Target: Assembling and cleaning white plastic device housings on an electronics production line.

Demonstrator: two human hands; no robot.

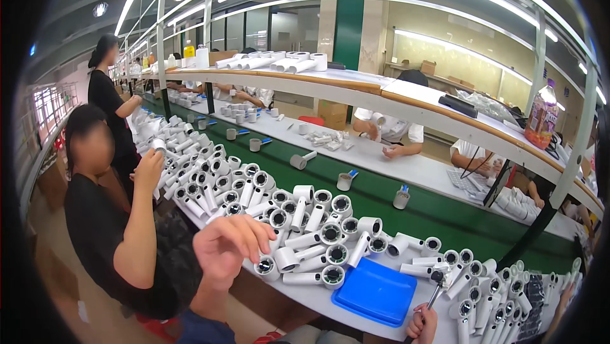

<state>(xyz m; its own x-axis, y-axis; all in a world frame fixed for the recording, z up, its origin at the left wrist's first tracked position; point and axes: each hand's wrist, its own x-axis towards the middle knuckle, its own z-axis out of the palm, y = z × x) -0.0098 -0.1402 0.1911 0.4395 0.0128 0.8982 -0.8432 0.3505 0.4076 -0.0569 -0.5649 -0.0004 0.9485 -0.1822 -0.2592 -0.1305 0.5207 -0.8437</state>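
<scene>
White plastic hair-dryer bodies (298, 236), each a short barrel with a dark ringed opening and a straight handle, lie heaped along the near edge of a long white workbench (406, 169), some barrels facing up, others on their sides. The wearer's left hand (232, 242) hovers raised above the near end of that heap, fingers loosely spread and curled, holding nothing. At the lower edge, the right hand (424, 323) is closed around the handle of a slim tool (435, 287) whose dark head points up, just right of a flat blue tray (375, 293) lying on the bench. More white bodies (489, 293) crowd the bench beyond the tool. A green conveyor belt (381, 198) runs down the middle carrying a few grey cups (400, 199) spaced apart. At left, a person in a black shirt (95, 229) stands beside the bench with one hand raised to the pile.
</scene>
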